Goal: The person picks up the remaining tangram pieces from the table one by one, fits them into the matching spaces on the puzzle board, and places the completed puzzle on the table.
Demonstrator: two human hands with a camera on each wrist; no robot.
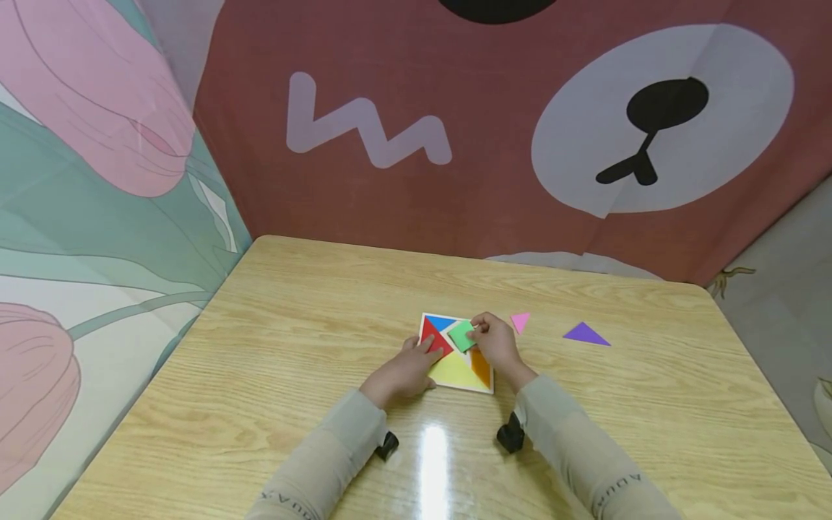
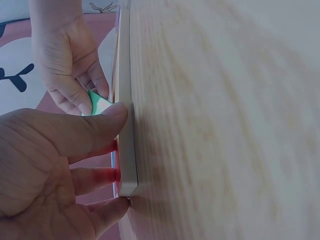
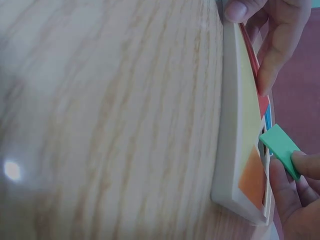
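A shallow white tangram tray (image 1: 458, 389) lies on the wooden table. Seated in it are a red triangle (image 1: 428, 331), a blue piece (image 1: 439, 322), a yellow triangle (image 1: 460, 371) and an orange piece (image 1: 481, 370). My left hand (image 1: 404, 372) grips the tray at its left end, thumb on the near edge and fingertips over the red triangle and by the corner. Between thumb and fingers, my right hand (image 1: 497, 343) pinches a green square (image 3: 281, 148). The square is tilted, with one corner close over the uncovered part of the tray.
Right of the tray, a small pink triangle (image 1: 519, 321) and a larger purple triangle (image 1: 587, 334) lie on the table (image 1: 312, 318). Behind the table's far edge hangs a printed curtain (image 1: 390, 202). Dark wrist devices sit under both sleeves.
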